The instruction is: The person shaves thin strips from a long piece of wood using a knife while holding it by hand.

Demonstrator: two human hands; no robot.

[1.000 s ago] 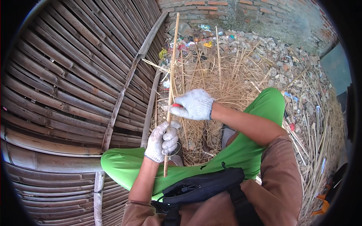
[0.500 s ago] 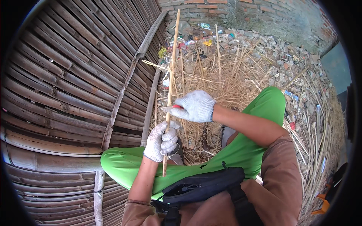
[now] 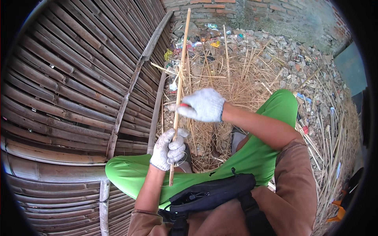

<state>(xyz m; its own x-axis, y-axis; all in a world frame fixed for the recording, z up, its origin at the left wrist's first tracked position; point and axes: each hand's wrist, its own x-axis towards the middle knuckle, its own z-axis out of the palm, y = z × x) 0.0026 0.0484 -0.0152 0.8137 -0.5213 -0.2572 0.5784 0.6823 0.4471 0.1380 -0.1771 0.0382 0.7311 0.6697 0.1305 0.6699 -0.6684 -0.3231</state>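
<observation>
A long, pale bamboo strip (image 3: 181,74) runs upright in front of me, slightly tilted, its low end over my left thigh. My left hand (image 3: 170,148), in a white knitted glove with soiled fingertips, is closed around its lower part. Just above, my gloved right hand (image 3: 203,105) grips a knife (image 3: 172,107) with a red handle. The knife's blade crosses the strip and points left; motion blurs it a little. Thin shavings stick out from the strip farther up. A fine, curled fibre hangs by my left fingers.
A slatted bamboo wall (image 3: 71,86) stands close on my left. Straw-like shavings (image 3: 244,80) cover the ground ahead, with rubble and litter (image 3: 291,59) beyond. A brick wall (image 3: 267,19) closes the back. Long thin strips (image 3: 321,157) lie at right. A black waist bag (image 3: 212,194) rests on my lap.
My right hand has slid the knife a short way up the strip, farther from my left hand. The left hand keeps its hold, and the strip has barely shifted.
</observation>
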